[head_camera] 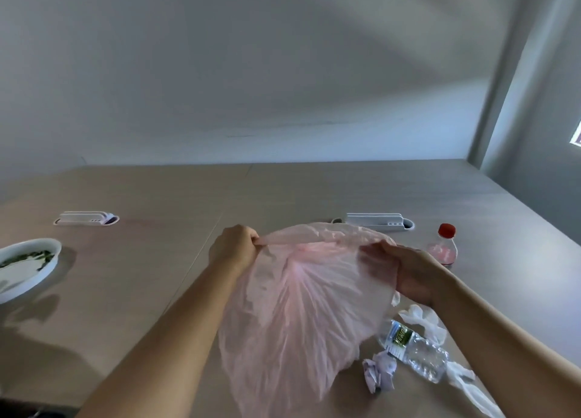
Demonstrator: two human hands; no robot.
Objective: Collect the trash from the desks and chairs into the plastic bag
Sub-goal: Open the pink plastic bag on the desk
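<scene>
From the head view, my left hand (234, 249) and right hand (408, 271) each pinch the rim of the thin translucent pink plastic bag (295, 317), fingers pressed together, pulling apart to open its mouth above the beige desk (141, 276); the crushed clear water bottle (415, 350) lies just beside it.

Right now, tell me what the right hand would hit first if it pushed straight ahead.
Probably the pink plastic bag that the right hand already grips; beyond it the left hand, though depth is unclear.
</scene>
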